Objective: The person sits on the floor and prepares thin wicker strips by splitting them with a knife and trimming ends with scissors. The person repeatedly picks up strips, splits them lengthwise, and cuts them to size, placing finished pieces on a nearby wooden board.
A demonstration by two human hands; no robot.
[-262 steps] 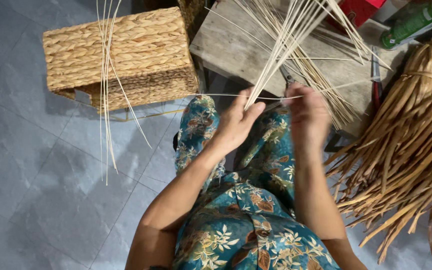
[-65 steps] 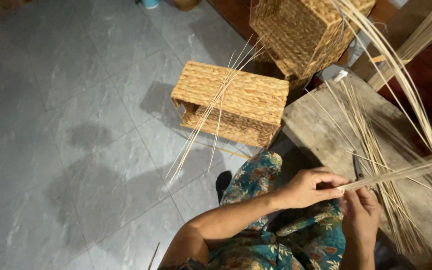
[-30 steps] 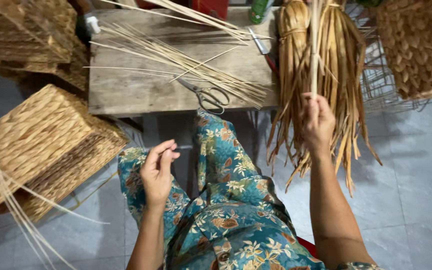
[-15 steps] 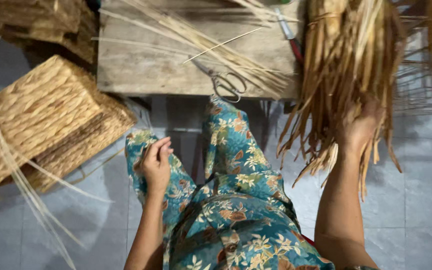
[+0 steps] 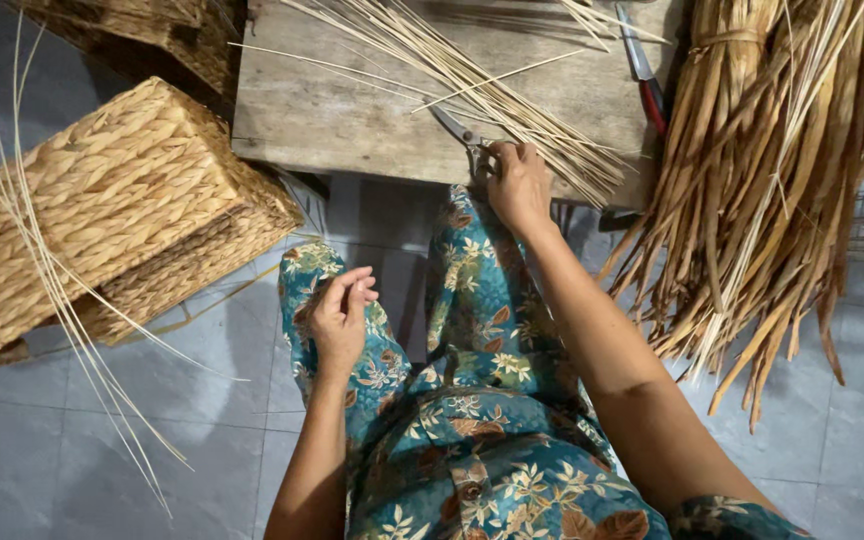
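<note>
Head view, right hand point(image 5: 517, 182) gripping scissors point(image 5: 462, 133), left hand point(image 5: 339, 320) loosely curled, empty.

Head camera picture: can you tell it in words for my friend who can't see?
A seated person's right hand grips scissors on a wooden board strewn with thin pale sticks. The left hand rests on a flowered knee, between a woven basket and dried leaves.

Open floor point(image 5: 92, 460) lower left, woven basket point(image 5: 112, 210) and dried leaf bundle point(image 5: 762, 190) flanking
</note>
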